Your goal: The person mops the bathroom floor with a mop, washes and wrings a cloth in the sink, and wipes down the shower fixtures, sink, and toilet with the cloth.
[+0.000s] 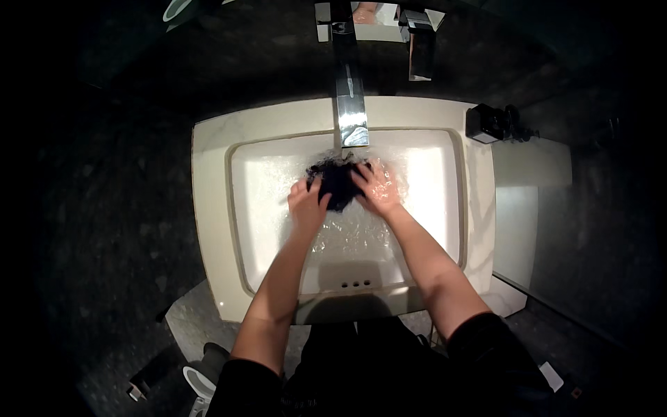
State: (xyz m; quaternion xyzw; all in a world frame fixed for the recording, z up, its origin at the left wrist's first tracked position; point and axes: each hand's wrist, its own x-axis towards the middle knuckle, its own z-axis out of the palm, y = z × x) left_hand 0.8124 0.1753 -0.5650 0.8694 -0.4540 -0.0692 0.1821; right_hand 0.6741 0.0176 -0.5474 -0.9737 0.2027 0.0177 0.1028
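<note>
A dark, soaked cloth (340, 187) lies bunched in the white sink basin (432, 229), just below the spout of the chrome faucet (353, 117). Water runs onto it and splashes around it. My left hand (306, 203) grips the cloth's left side, thumb and fingers bent around its edge. On the opposite side, my right hand (379, 187) has its fingers on the cloth, with running water over its back. The fingertips of the right hand are blurred. Water covers part of the basin floor under both hands.
A pale marble-look countertop (213, 219) frames the basin. A black dispenser bottle (482, 124) stands at its back right corner. The faucet's lever handle (421, 54) is on the dark wall. Overflow holes (356, 284) pierce the near basin wall. A toilet (199, 383) is at lower left.
</note>
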